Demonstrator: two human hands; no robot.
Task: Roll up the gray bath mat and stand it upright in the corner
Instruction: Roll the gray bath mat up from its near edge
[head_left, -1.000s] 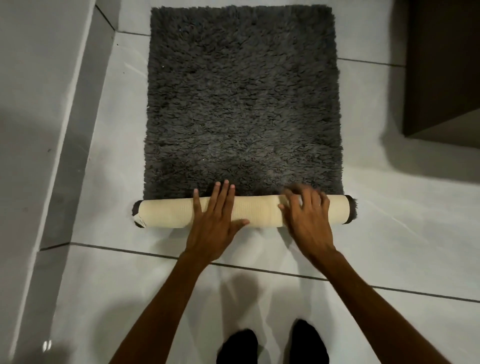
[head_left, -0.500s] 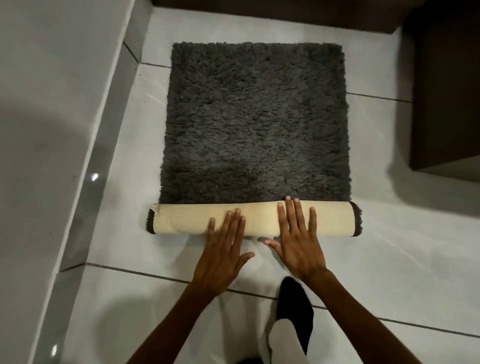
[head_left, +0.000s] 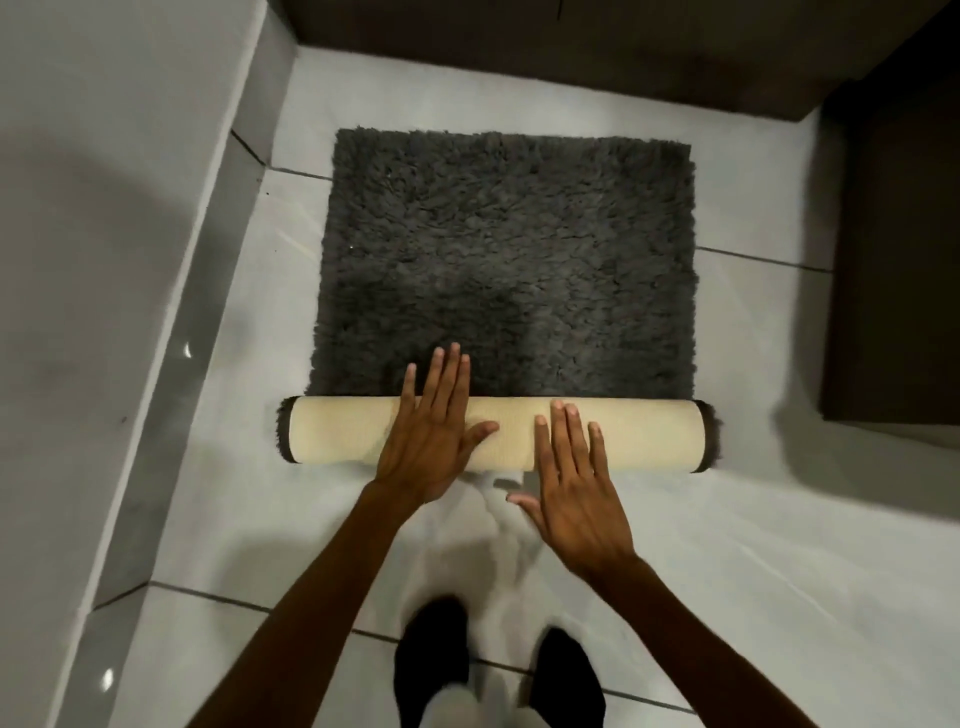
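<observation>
The gray shaggy bath mat (head_left: 511, 260) lies flat on the pale tiled floor, its near end rolled into a thick tube (head_left: 644, 436) with the cream backing outward. My left hand (head_left: 434, 426) lies flat across the roll left of centre, fingers spread and reaching onto the gray pile. My right hand (head_left: 574, 483) rests palm down at the roll's near side, fingertips on the cream backing, thumb off it. Neither hand grips anything.
A gray wall with a glossy skirting (head_left: 171, 395) runs along the left. Dark cabinet fronts stand at the back (head_left: 545, 47) and at the right (head_left: 893, 249). My two feet in dark socks (head_left: 431, 660) stand on the tiles behind the roll.
The roll has grown thicker and moved away from me, leaving less flat mat. My left hand slid forward over the roll. Both feet are now behind it.
</observation>
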